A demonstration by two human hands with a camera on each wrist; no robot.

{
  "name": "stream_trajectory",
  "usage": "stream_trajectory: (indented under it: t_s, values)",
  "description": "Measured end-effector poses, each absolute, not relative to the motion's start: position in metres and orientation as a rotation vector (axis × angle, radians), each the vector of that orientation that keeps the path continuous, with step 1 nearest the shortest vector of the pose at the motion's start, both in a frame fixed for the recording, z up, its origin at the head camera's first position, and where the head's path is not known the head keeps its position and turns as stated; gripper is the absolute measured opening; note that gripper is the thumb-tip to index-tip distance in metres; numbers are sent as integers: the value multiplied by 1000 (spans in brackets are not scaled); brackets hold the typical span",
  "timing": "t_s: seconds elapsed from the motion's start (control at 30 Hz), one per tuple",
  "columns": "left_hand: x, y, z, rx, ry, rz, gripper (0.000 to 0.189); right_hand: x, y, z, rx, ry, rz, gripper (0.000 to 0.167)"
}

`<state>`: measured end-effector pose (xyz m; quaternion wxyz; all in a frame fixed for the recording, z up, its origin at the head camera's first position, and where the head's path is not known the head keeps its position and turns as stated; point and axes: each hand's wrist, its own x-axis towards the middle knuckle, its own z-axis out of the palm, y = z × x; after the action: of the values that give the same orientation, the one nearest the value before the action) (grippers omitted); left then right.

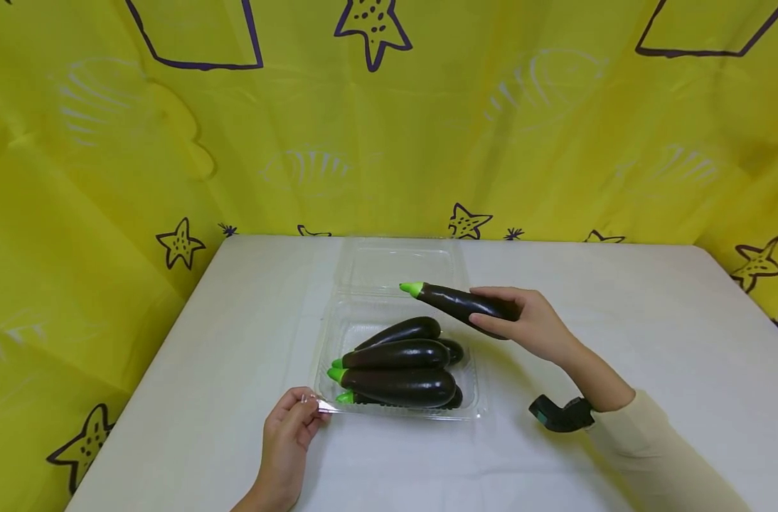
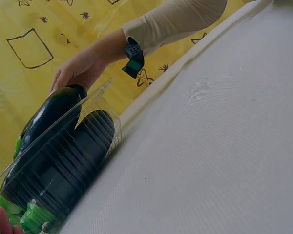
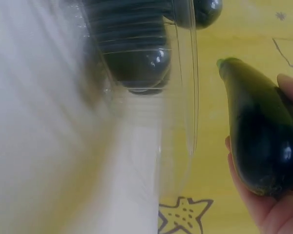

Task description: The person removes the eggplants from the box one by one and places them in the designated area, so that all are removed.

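Observation:
In the head view my right hand (image 1: 530, 323) grips an eggplant (image 1: 456, 302) by its thick end, its green tip pointing left. It is held above the back right of a clear plastic container (image 1: 475, 398). Inside the container lie several more eggplants (image 1: 398, 387), piled with their green ends to the left. The left hand (image 1: 293, 427) pinches the container's front left corner. In the right wrist view the held eggplant (image 3: 259, 126) sits between thumb and fingers, apart from the container's wall. Only fingertips (image 2: 2, 219) of the left hand show in the left wrist view.
The container's clear lid (image 1: 398, 267) lies folded open behind it. A white cloth covers the table (image 1: 222, 384). Yellow patterned fabric (image 1: 363, 142) hangs along the back and sides. A dark device (image 1: 562, 414) is strapped at the right wrist.

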<state>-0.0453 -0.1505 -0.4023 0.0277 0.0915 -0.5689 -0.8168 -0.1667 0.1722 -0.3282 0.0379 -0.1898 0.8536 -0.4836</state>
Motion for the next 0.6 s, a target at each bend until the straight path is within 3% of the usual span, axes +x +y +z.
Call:
stream_trajectory:
  t_s: [0.33, 0.6]
  values:
    - [-45, -151, -403, 307, -1755, -2527, 11, -152, 190, -328, -423, 2701, -1539, 42]
    - [-45, -151, -403, 293, -1752, -2532, 12, -147, 205, -338, -132, 2813, -1557, 48]
